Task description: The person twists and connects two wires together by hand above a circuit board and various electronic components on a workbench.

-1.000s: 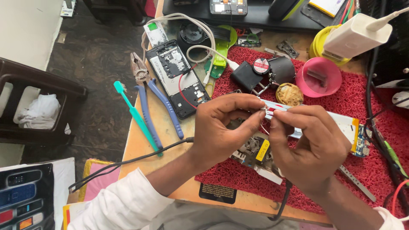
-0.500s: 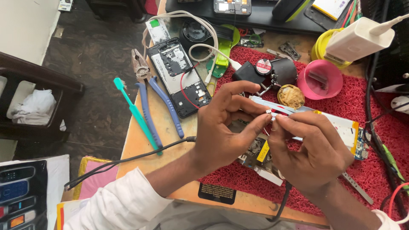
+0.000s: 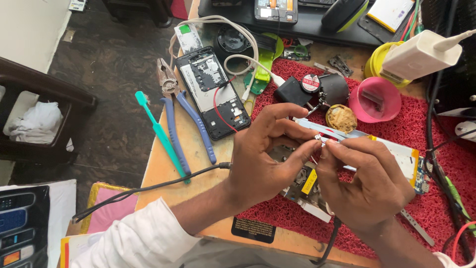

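Both hands pinching a tiny metal part over the red mat.

Left hand [image 3: 263,159] and right hand [image 3: 367,183] meet fingertip to fingertip, fingers closed on the small metal part [image 3: 320,139]; too small to identify. It sits just above an opened device [image 3: 307,186] with a yellow tag. Left of the hands: opened phone [image 3: 213,92], blue-handled pliers [image 3: 183,119], teal toothbrush [image 3: 161,134]. Pink cup [image 3: 375,100] behind, on the red mat [image 3: 436,198].

Red ribbed mat [image 3: 396,144], pink cup [image 3: 375,100] on it, blue-handled pliers [image 3: 183,116] & teal toothbrush [image 3: 161,134] left of mat, yellow cup [image 3: 377,62] above pink, white sleeve [image 3: 134,243].
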